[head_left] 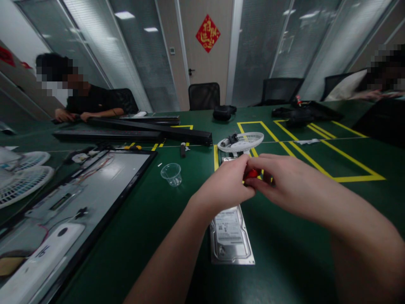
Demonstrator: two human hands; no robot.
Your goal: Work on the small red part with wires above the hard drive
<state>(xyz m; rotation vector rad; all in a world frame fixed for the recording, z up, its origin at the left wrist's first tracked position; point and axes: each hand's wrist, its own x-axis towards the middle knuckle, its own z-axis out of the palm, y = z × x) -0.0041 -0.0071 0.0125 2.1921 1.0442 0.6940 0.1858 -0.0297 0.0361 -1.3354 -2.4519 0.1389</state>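
Note:
Both hands meet above the table, over the far end of a silver hard drive (pixel 232 236) that lies label up in front of me. My right hand (pixel 281 175) is closed, thumb and fingers around a small red object (pixel 252 174). Most of that object is hidden, so its kind does not show. My left hand (pixel 226 181) is closed too, its knuckles against the right fingertips; what it pinches, if anything, is out of sight. Just beyond the hands stands a white fan grille (pixel 253 139) with small dark metal parts in it.
A clear plastic cup (pixel 171 174) stands left of my hands. An opened flat panel (pixel 117 173) with a white casing (pixel 47 253) fills the left side. Long black bars (pixel 152 128) lie across the back left, near a co-worker's hands. Yellow tape (pixel 354 179) marks the green table.

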